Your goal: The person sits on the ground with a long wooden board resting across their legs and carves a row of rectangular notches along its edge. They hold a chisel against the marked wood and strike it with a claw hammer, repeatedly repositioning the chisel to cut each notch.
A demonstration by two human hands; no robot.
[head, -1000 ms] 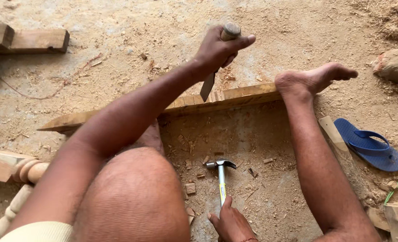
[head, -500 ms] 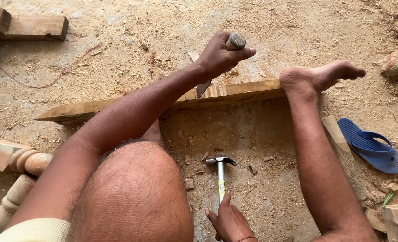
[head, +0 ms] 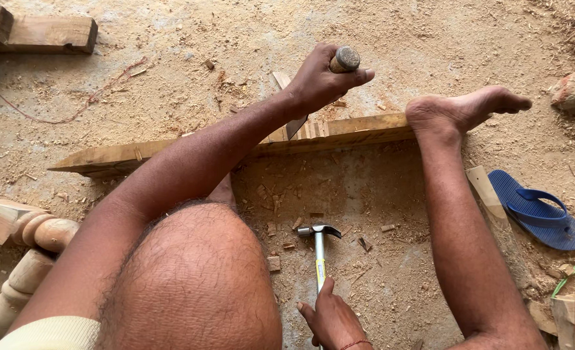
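Little has shifted since a moment ago: left hand (head: 323,81) stays clenched round the chisel (head: 320,91), blade on the plank (head: 235,146) just below the fist. Right hand (head: 331,319) grasps the hammer (head: 319,249), head lying ahead of it on sawdust.
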